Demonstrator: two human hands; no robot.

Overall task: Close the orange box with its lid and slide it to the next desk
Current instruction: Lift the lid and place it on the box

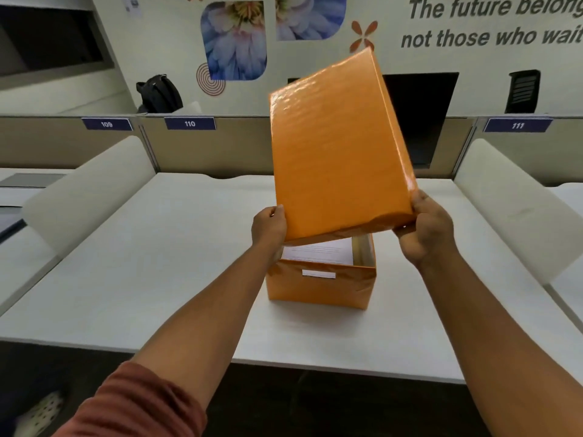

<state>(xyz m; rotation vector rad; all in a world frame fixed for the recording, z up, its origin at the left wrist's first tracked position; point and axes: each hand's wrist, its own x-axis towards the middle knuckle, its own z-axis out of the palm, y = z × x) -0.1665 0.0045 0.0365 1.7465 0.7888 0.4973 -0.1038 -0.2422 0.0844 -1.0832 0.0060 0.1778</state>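
Standing at far left: neighbouring desk (19, 197), beyond a padded divider (91, 190), marked by plate 109 (106, 124). Facing desk (157, 263) at plate 110 (190, 123).

Gripping near left corner of lid (337, 152) with left hand (268, 227): thumb on top face, fingers curling underneath, pinching the edge. Holding lid in the air, tilting steeply, far end raised, near edge hovering just above box (318, 283), not touching as far as visible.

Sitting near desk centre: box, open, with white paper (318, 252) showing inside and a white label (318, 274) on the front wall.

Gripping near right corner of lid with right hand (426, 228): thumb along the side wall, fingers wrapping under, clamping firmly.

Standing at right: second divider (511, 203), plate 111 (517, 125), another desk (571, 197) beyond.

Progress, judging from the layout: 0 of 2 steps completed. Lid in hand but not seated. Remaining: levelling lid, aligning all 4 corners, lowering onto box, then sliding across. Target desk not determinable.
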